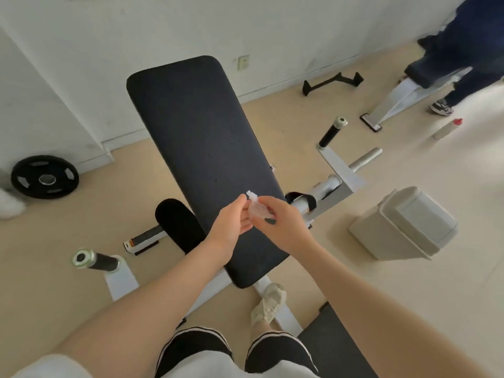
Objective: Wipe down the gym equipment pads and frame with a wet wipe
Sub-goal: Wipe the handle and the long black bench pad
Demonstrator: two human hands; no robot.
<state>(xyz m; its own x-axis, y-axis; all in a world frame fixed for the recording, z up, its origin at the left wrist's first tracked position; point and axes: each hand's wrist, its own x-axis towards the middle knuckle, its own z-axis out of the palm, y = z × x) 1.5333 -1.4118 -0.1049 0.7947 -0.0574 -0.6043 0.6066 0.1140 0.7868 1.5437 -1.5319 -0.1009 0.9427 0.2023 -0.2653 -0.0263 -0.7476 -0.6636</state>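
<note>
Hands meet over the lower half of the long black back pad [203, 165], a little right of centre in the view: the left hand [233, 219] and the right hand [278, 218] both pinch a small, pale, translucent wet wipe [257, 208] between fingertips, crumpled and partly bunched. Its upper corner pokes toward 11 o'clock; its long axis runs roughly from 11 to 5 o'clock. Much of the wipe is covered by the fingers, so its full size and fold cannot be made out. The pad is matte black with rounded corners, tilted, its long axis running from 11 o'clock near the wall down to 5 o'clock near the person's shoe [268, 304]. White frame [331, 186] tubing shows at 3 o'clock of the hands, partly hidden under the pad. A black-gripped handle [331, 132] stands at 2 o'clock, another handle [95, 261] at 8 o'clock. A weight plate [45, 177] lies at 9 o'clock, a beige lidded bin [406, 225] at 3 o'clock.
</note>
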